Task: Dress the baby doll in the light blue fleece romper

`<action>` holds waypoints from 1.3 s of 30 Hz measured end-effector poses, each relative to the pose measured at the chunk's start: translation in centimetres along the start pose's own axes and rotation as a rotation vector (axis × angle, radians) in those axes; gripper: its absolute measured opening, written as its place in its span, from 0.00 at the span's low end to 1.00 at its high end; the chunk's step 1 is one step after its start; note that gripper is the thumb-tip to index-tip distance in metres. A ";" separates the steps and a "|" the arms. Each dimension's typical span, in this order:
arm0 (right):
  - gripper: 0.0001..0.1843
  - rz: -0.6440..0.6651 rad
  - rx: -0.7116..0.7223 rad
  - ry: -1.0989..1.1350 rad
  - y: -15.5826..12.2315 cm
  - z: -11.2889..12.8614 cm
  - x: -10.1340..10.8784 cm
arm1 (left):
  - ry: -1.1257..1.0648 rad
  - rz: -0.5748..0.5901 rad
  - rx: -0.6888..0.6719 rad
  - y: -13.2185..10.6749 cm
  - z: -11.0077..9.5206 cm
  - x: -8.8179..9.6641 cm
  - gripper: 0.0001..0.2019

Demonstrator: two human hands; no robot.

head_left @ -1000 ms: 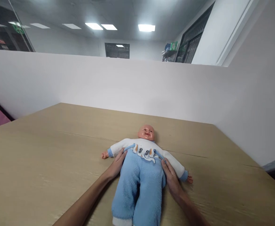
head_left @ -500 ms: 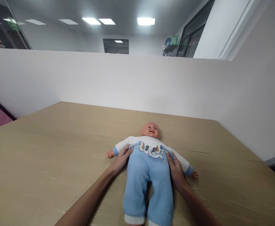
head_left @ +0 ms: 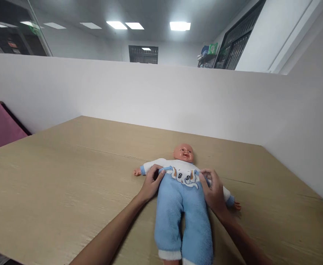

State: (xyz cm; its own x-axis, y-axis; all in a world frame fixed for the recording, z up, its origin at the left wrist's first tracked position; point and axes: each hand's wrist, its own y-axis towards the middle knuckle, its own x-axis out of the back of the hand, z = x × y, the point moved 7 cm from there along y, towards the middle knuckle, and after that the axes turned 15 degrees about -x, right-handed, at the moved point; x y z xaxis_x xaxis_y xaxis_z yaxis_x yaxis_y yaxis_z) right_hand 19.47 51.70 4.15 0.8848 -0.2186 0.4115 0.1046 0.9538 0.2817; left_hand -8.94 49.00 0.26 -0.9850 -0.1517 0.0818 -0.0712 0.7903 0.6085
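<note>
A baby doll (head_left: 183, 153) lies on its back, head toward the far wall, in a white long-sleeved top with blue cuffs. Its fuzzy blue trousers (head_left: 169, 213) have white hems and an elephant-face patch (head_left: 185, 176) at the waist. My left hand (head_left: 152, 182) is closed with thumb and fingers on the left end of the waistband, beside the doll's arm. On the other side, my right hand (head_left: 213, 187) pinches the waistband's right end, its fingers curled above the thumb. That hand hides part of the doll's sleeve. The feet run out of view at the bottom.
The doll rests on a wide light-brown tabletop (head_left: 81, 169) with thin seams across it. A white half-wall (head_left: 136, 94) rises behind the far edge. A pink panel with a dark edge (head_left: 1, 127) stands at the left.
My right hand has risen to the waistband's upper edge, fingers now curled higher. My left hand has lifted slightly at its end. The whole view has shifted, setting everything farther right.
</note>
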 end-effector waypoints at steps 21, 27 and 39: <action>0.09 0.779 0.604 -0.536 5.9 10.3 -19.7 | 0.178 -0.002 -0.291 -0.3 -2.1 0.6 0.08; 0.23 0.680 0.429 -0.236 7.5 10.0 -14.7 | 0.366 -0.042 -0.431 -1.5 -2.2 0.8 0.09; 0.15 0.761 0.319 -0.059 6.1 9.4 -13.8 | 0.168 -0.197 -0.434 -1.6 -2.4 1.7 0.08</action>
State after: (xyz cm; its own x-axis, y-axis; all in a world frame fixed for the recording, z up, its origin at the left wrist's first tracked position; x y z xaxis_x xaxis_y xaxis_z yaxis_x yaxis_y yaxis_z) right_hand 3.58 58.56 8.34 0.6355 0.4442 0.6315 -0.6552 0.7429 0.1368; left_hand -10.08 46.06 1.28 -0.9181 -0.3947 0.0370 -0.1459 0.4230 0.8943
